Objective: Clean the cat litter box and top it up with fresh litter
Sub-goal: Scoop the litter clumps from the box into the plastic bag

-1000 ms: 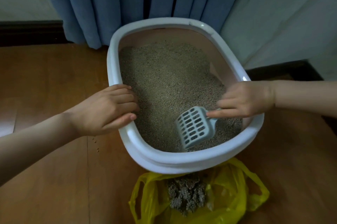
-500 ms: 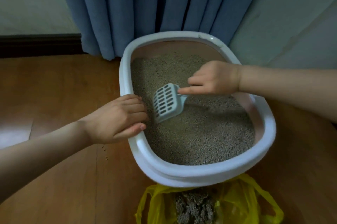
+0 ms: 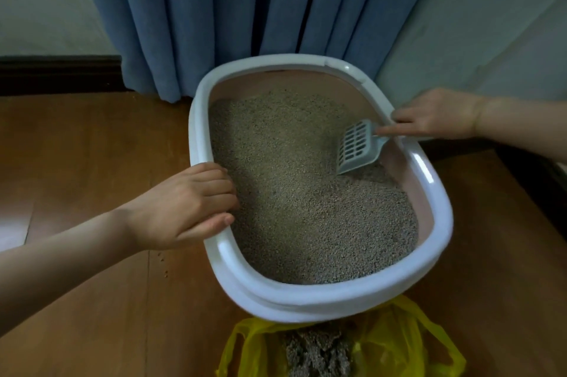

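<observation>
Litter box (image 3: 319,293): white rim, pale pink inner wall. Litter (image 3: 294,192): grey-beige, speckled granules. Scoop (image 3: 356,146): pale grey-blue, slotted grid pattern. Bag (image 3: 399,346), near: translucent yellow, holding darker grey clumps. Curtain (image 3: 245,8), far: plain blue, vertical folds. Floor (image 3: 76,146): reddish-brown wood. Skirting (image 3: 58,75): dark brown.

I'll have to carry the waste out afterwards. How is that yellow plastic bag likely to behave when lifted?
The yellow plastic bag looks thin and crumpled, so it will probably be floppy and sag. The grey litter clumps piled inside likely make it bottom-heavy for its size. Its mouth lies open on the wooden floor, so clumps could spill unless the handles are gathered first.
</observation>
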Demonstrator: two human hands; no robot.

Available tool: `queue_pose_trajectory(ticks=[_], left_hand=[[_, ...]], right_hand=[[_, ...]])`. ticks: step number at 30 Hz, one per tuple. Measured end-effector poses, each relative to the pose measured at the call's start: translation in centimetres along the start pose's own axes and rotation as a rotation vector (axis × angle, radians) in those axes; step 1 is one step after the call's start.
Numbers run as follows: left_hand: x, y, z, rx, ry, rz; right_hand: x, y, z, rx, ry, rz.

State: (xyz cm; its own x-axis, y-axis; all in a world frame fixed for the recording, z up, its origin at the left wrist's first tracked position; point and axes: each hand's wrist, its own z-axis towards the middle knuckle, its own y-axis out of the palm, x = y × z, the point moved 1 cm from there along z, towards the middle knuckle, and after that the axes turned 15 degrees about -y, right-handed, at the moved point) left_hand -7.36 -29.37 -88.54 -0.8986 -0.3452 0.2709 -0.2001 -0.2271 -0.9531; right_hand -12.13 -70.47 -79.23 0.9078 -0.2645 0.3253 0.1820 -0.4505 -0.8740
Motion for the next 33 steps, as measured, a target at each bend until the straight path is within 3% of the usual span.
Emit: queue_pose_trajectory(ticks=[6, 13, 19, 25, 33], left_hand=[[-0.1, 0.2, 0.0, 0.001, 0.002, -0.006], [0.0, -0.1, 0.0, -0.009, -0.008, -0.003], [0.6, -0.4, 0.0, -0.018, -0.01, 0.009], [1.8, -0.7, 0.1, -0.053, 0.001, -0.009], [4.4, -0.5, -0.6, -0.119, 0.035, -0.043]], right_hand=[[-2.8, 0.7, 0.1, 0.143, 0.222, -0.035], [-9.0, -1.6, 2.1, 0.228, 0.593, 0.225], [-14.7, -5.4, 1.2, 0.108, 0.895, 0.407], [-16.4, -6.1, 2.6, -0.071, 0.976, 0.449], [-17.1, -3.5, 4.8, 0.053, 1.053, 0.607]])
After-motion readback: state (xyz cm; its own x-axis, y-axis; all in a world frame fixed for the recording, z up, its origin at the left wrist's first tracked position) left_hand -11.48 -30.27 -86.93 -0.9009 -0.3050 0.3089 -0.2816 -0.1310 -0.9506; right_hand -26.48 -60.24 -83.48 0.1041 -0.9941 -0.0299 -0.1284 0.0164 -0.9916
